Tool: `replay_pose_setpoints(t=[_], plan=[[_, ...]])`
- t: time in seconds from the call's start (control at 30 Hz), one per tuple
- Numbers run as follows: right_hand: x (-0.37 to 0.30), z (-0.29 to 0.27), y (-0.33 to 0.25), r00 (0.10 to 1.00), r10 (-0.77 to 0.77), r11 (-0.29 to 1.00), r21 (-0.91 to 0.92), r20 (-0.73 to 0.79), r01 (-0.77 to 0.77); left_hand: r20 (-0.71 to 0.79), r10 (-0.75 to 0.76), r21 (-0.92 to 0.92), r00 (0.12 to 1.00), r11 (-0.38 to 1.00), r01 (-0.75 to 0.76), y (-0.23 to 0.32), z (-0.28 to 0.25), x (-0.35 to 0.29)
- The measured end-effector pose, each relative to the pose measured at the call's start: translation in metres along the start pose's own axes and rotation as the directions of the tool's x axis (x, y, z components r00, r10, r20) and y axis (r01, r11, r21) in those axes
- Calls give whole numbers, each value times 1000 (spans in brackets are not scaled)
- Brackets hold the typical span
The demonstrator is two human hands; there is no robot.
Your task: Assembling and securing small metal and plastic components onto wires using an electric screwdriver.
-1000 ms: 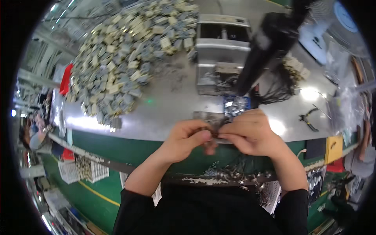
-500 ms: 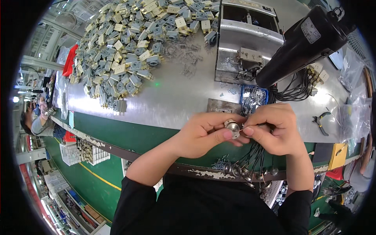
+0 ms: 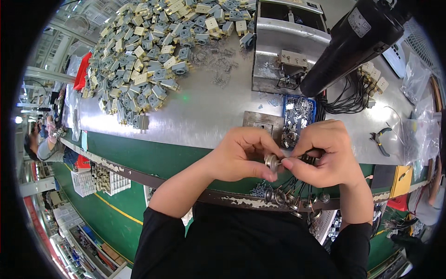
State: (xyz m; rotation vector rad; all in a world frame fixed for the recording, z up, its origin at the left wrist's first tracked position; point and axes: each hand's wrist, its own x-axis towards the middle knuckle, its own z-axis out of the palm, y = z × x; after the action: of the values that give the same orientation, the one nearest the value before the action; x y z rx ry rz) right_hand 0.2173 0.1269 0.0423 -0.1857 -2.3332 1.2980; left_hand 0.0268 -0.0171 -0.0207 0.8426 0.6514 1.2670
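Observation:
My left hand (image 3: 234, 156) holds a round metal fitting (image 3: 270, 162) by its edge, thumb below and fingers above and behind. On its right, my right hand (image 3: 327, 153) pinches a thin wire (image 3: 281, 162) between thumb and forefinger, its end up against the fitting. Whether the wire goes into it is too small to tell. Below the right hand, several black cables (image 3: 301, 188) hang toward the bench edge, with round metal fittings (image 3: 280, 197) at their ends. Small screws (image 3: 261, 189) lie to their left on the green mat (image 3: 186, 158).
A blue tray (image 3: 315, 109) of small metal pieces and a flat metal plate (image 3: 251, 119) lie beyond my hands. Behind stand a metal machine (image 3: 269, 42) and a leaning black cylinder (image 3: 341, 53). Grey and cream blocks (image 3: 148, 69) and springs (image 3: 216, 63) lie left; pliers (image 3: 382, 141) right.
The fitting has turned from facing up to standing more edge-on in my left hand, and my left fingers have shifted around it. My right hand still pinches the wire. The view has shifted slightly.

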Motion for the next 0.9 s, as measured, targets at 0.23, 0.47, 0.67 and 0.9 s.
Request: replay_pose_setpoints(t=[0.23,0.47,0.67,0.9], plan=[[-1,10,2,999,8,1000,30,-50,-7,-29,112,125,993,986,-107,-12,-7,4],[-3,17,14,957,-282,926,-278,-68,254,8,498,638,867,666,-388,-11,-4,5],[-8,20,9,949,-297,910,-331,-103,249,83,618,805,782,421,-419,-1,-3,8],[-5,21,-3,972,-177,940,-319,-152,121,77,579,924,811,264,-277,16,5,2]])
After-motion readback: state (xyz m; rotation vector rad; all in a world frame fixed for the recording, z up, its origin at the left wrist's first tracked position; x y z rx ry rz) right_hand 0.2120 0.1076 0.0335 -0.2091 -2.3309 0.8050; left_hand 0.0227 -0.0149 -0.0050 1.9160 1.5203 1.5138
